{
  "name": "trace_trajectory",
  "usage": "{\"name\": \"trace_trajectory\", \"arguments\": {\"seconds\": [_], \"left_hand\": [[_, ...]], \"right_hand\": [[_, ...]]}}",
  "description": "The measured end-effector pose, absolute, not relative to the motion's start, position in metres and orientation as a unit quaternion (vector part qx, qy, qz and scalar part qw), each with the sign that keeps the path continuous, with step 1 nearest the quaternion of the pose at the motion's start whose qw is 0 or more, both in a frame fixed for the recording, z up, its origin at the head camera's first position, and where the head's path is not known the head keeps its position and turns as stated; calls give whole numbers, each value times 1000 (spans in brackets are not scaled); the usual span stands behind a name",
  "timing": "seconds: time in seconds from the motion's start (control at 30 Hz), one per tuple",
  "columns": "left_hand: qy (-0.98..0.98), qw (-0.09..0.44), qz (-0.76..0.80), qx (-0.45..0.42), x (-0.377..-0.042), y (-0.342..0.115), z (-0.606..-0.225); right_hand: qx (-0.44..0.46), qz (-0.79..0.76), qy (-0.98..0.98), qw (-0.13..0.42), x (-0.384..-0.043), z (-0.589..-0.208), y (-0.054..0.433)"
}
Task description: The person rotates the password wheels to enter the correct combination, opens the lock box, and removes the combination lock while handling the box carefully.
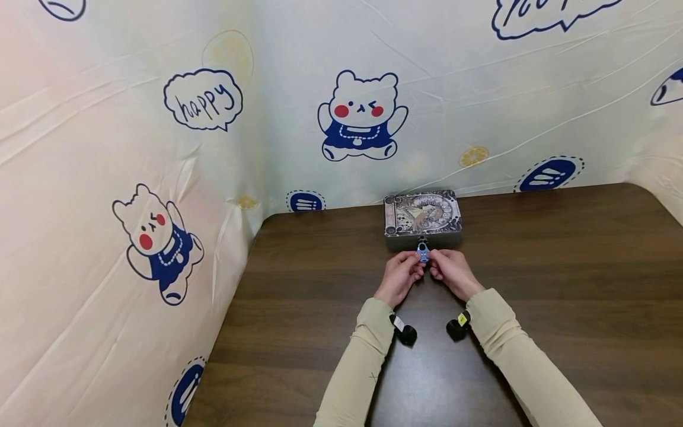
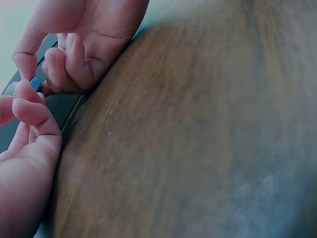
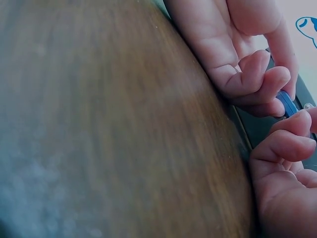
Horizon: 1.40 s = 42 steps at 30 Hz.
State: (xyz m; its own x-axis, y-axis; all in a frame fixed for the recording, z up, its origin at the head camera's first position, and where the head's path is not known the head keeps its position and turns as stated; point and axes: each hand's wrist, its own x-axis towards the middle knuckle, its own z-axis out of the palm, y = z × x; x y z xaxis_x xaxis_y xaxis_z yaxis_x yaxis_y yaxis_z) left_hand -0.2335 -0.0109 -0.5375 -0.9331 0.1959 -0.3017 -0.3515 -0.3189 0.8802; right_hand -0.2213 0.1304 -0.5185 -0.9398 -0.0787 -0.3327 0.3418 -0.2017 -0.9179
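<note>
A small blue padlock [image 1: 423,252] with a metal shackle is at the front clasp of a grey tin box [image 1: 423,214] with an ornate printed lid. My left hand [image 1: 401,276] pinches the padlock from the left between thumb and fingers. From the other side, my right hand [image 1: 453,271] pinches it too. In the left wrist view only a blue edge of the padlock [image 2: 35,83] shows between the fingers. The right wrist view shows its blue side [image 3: 287,103] near the fingertips. Whether the shackle goes through the clasp cannot be made out. The box lid is down.
The box stands near the back edge of a dark brown wooden table [image 1: 299,332]. Behind and to the left hangs a pale curtain [image 1: 288,118] printed with cartoon bears. Small black cameras [image 1: 408,335] are strapped to both wrists, over light sleeves.
</note>
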Motion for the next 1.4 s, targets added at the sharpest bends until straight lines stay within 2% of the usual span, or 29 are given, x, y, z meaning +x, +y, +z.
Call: {"name": "trace_trajectory", "arguments": {"seconds": [0.37, 1.1, 1.4], "left_hand": [[559, 168, 810, -56, -233, -11, -538], [560, 165, 810, -60, -233, -11, -538], [559, 167, 810, -58, -234, -12, -539]], "right_hand": [[108, -758, 632, 120, -220, -520, 130], [103, -749, 641, 133, -221, -521, 133], [108, -744, 651, 110, -220, -521, 129]]}}
